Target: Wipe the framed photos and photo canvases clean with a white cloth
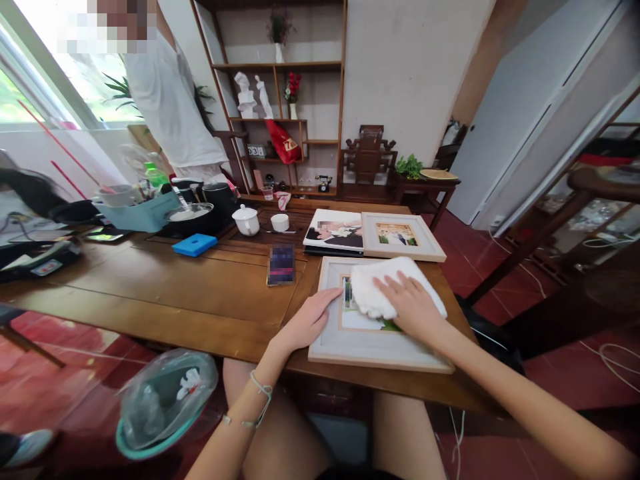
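A picture frame [325,340] with a pale wide border lies flat near the table's front edge, a photo behind its pane. My right hand [413,307] presses a folded white cloth [375,283] onto the frame, its fingers bent over the cloth and its thumb hidden. Much of the photo and the frame's upper right part is covered by the cloth. On the frame's left side rests my left hand [315,317], fingers stretched out flat towards the photo, with no object in it.
Behind lie another framed photo [425,248] and a photo album [334,233]. A phone [281,265], a blue box [195,245], a lidded white cup [246,220] and a pan [190,217] sit leftward. A lined bin [150,447] stands below. Someone in a white shirt [167,107] stands beyond.
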The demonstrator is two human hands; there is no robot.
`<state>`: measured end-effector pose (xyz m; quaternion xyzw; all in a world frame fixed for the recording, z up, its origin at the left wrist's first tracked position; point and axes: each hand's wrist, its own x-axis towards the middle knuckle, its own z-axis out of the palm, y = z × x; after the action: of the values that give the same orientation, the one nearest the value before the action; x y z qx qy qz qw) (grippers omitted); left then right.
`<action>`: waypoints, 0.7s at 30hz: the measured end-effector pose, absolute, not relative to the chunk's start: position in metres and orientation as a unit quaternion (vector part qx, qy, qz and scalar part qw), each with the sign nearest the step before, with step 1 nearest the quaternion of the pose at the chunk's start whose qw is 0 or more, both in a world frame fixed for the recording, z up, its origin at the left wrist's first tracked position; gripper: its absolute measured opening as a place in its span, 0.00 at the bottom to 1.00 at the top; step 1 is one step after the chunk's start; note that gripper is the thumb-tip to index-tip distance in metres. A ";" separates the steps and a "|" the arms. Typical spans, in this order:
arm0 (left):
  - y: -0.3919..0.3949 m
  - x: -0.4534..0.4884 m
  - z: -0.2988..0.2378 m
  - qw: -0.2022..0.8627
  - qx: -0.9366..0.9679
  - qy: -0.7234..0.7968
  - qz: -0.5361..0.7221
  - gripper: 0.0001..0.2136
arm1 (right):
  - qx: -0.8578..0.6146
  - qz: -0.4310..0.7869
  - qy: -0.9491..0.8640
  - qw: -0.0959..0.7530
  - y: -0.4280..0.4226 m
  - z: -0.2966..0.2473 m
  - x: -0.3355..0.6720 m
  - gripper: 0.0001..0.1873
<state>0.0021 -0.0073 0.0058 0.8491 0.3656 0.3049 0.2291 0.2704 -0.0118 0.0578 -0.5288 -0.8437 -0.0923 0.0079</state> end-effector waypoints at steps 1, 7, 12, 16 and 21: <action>-0.007 0.002 0.006 0.229 0.850 0.366 0.303 0.27 | -0.550 -0.123 -0.826 0.009 0.002 0.057 0.275 0.40; -0.007 0.002 0.005 0.240 0.848 0.377 0.286 0.27 | -0.542 -0.152 -0.826 -0.018 0.022 0.066 0.270 0.30; -0.005 0.001 -0.001 0.254 0.842 0.374 0.293 0.27 | -0.466 -0.062 -0.881 -0.050 -0.022 0.080 0.220 0.18; -0.004 0.001 -0.003 0.256 0.842 0.363 0.307 0.27 | -0.377 -0.007 -0.924 -0.064 -0.053 0.092 0.197 0.14; -0.006 0.001 0.002 0.233 0.851 0.370 0.291 0.25 | -0.291 0.061 -0.952 -0.065 -0.094 0.108 0.225 0.22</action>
<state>0.0014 -0.0055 0.0023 0.8511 0.3699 0.2908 0.2328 0.2248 -0.0943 0.1078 -0.2911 -0.9525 0.0615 -0.0651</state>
